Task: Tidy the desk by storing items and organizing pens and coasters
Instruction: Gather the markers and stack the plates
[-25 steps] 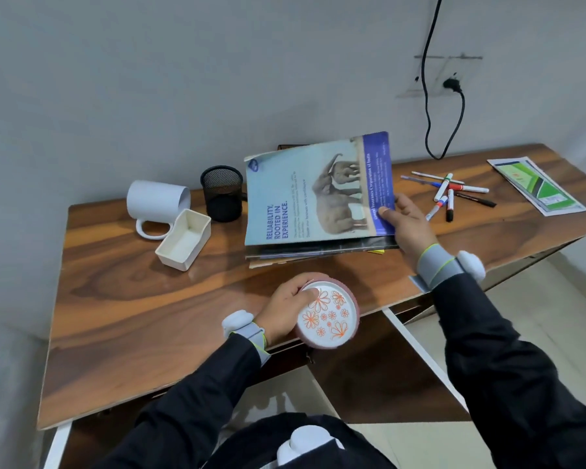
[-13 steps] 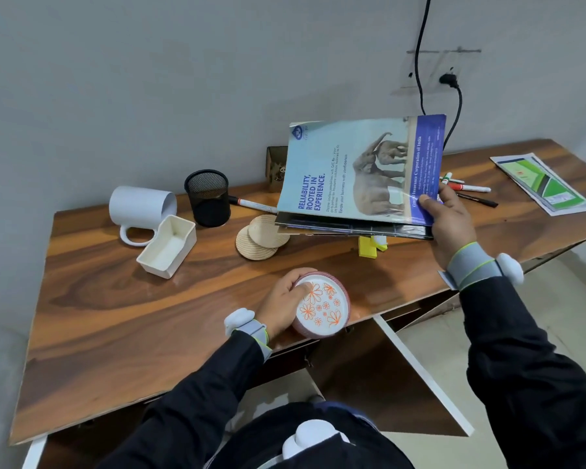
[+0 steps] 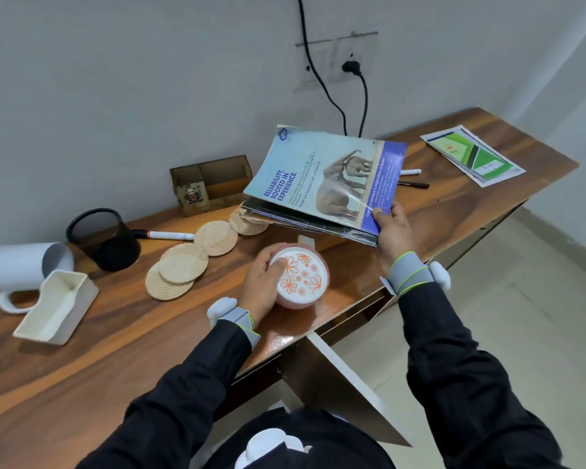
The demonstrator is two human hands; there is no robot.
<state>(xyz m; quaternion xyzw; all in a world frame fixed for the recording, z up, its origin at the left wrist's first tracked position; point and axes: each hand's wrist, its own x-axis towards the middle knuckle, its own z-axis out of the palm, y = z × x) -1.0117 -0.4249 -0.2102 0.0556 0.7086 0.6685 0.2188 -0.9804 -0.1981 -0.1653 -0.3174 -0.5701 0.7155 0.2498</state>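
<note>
The right hand (image 3: 391, 228) pinches the near corner of the floppy, weighty-looking magazine stack (image 3: 322, 181), raised over mid-desk (image 3: 82, 367) and better supported from beneath, while the left hand (image 3: 263, 282) grips the floral container (image 3: 301, 275).

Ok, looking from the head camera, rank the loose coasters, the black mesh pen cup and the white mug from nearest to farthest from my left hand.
1. Coasters, on the desk just left of the left hand, which grips the floral tin.
2. Black mesh pen cup, farther left, toward the wall.
3. White mug, on its side at the far left.
</note>
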